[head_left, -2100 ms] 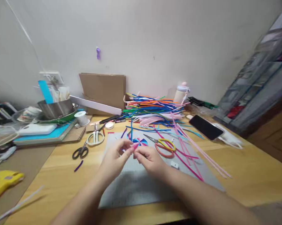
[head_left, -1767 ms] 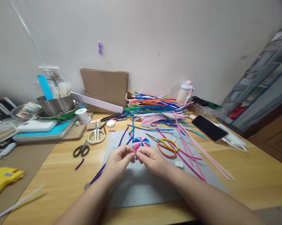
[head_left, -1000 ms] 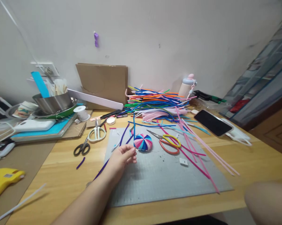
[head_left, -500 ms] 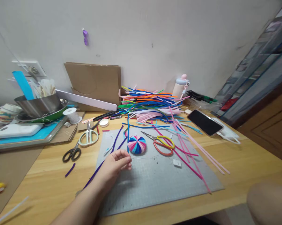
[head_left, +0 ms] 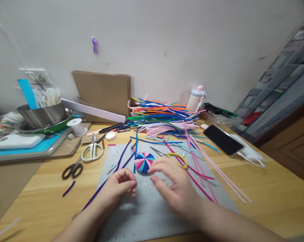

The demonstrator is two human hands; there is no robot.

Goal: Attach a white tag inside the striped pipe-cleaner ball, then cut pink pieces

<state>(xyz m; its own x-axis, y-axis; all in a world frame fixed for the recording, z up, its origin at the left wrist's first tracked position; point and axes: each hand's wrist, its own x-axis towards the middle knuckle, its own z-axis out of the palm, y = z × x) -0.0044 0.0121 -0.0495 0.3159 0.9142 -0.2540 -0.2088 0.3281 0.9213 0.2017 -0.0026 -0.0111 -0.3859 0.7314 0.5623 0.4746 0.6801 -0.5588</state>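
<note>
My left hand (head_left: 124,183) hovers over the grey cutting mat (head_left: 139,218), fingers curled and thumb pressed to the index finger. Whatever is in that pinch is too small to make out. My right hand (head_left: 175,183) has its thumb and fingers apart, with nothing seen between them. Its fingertips are by the right edge of a round puffy piece (head_left: 144,162) in pink, blue and white wedges; whether they touch it I cannot tell. Scissors with yellow and red handles (head_left: 177,159) lie behind my right hand, partly covered. A dark purple pipe cleaner (head_left: 97,192) runs beside my left hand.
Many coloured pipe cleaners (head_left: 164,116) are heaped at the back. Black-handled scissors (head_left: 73,170) and white-handled scissors (head_left: 92,151) lie at left, near a spool (head_left: 77,127). A phone (head_left: 223,139) and a bottle (head_left: 195,99) stand or lie at right. Cardboard (head_left: 103,95) leans on the wall.
My right hand has come into view from the right, over the mat and in front of the yellow-and-red scissors. My left hand keeps its pinch in nearly the same place.
</note>
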